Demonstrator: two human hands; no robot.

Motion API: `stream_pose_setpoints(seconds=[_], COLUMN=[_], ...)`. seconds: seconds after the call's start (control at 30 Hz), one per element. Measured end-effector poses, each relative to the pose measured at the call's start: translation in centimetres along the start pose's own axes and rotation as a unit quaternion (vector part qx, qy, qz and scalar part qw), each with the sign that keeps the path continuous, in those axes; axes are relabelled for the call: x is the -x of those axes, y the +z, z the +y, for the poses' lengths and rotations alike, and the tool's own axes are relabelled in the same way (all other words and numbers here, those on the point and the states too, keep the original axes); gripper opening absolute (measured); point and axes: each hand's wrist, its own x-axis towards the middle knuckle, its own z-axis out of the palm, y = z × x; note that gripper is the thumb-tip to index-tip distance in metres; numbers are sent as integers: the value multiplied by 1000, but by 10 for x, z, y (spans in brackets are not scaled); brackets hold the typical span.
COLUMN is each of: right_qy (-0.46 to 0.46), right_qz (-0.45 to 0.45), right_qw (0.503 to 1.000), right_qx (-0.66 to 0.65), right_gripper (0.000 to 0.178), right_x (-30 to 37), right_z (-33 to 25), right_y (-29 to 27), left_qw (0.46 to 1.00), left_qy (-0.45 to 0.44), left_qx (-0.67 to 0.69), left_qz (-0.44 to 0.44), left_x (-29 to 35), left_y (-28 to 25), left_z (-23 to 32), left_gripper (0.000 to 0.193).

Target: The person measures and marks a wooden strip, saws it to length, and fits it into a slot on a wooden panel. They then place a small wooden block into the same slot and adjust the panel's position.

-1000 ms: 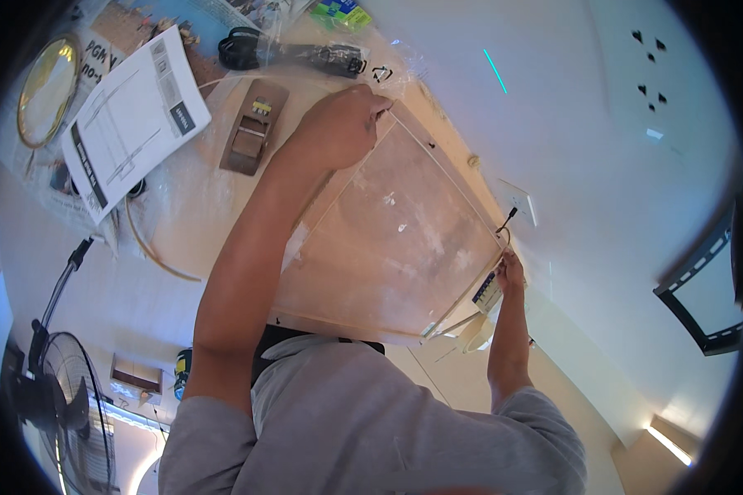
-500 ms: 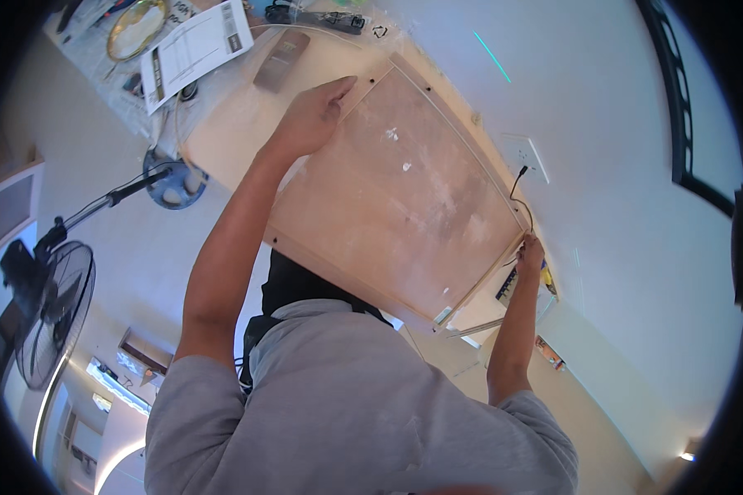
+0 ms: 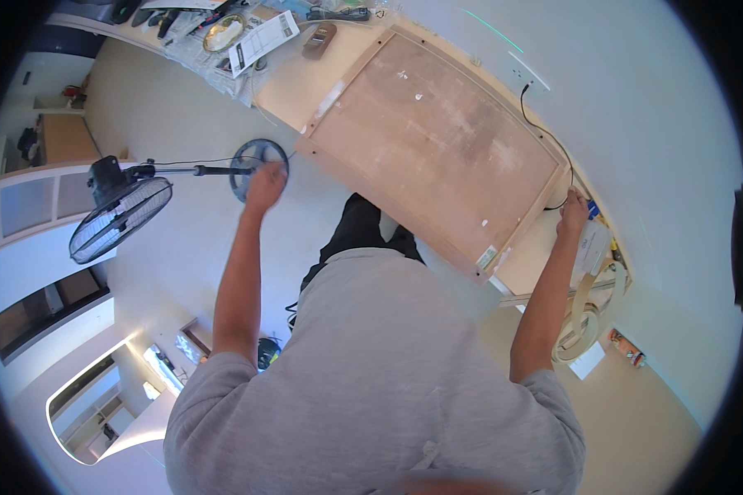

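A wide wooden panel [image 3: 425, 157] with a raised frame lies tilted across the worktable, its flat face scuffed and marked with white spots. My right hand [image 3: 574, 213] is at the panel's right end, fingers pinched on a black cable [image 3: 545, 129] that runs down from a wall socket [image 3: 528, 74]. Off the panel's left side, my left hand [image 3: 267, 186] is in the air, overlapping the round base of a floor fan in the picture. Its fingers look curled but are blurred, and no object shows in them.
A black floor fan [image 3: 122, 219] stands at the left. On the far table lie a brown block-shaped tool [image 3: 319, 40], a printed sheet [image 3: 264, 43] and a round gold-rimmed dish [image 3: 224, 33]. Rolls of pale edging strip [image 3: 584, 334] hang at the right end, by the wall.
My left hand has let go of the panel's left edge and moved down and left from it. My right hand stays at the cable. The whole view has shifted.
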Motion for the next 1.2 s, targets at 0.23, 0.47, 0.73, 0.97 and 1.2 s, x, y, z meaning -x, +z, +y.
stream_pose_setpoints(seconds=[0.23,0.47,0.73,0.97,1.2], right_qy=[63,-15,26,9,176], right_qz=[-99,-156,-98,-17,42], right_qw=[986,982,988,986,983], right_qx=[-119,-110,-118,-166,8], right_gripper=[37,50,39,17,12], right_x=[89,171,262,371,524], right_z=[52,46,34,94,184], right_y=[-61,-68,-58,-39,-14], left_qw=[919,894,916,910,862], left_qy=[-88,-270,-75,-64,-39], left_qx=[1,147,60,43,3], left_qz=[-384,-326,-390,-408,-505], left_x=[138,147,94,24,-27], left_y=[81,99,64,52,76], left_z=[-32,-57,-43,-38,-55], left_gripper=[41,35,27,34,29])
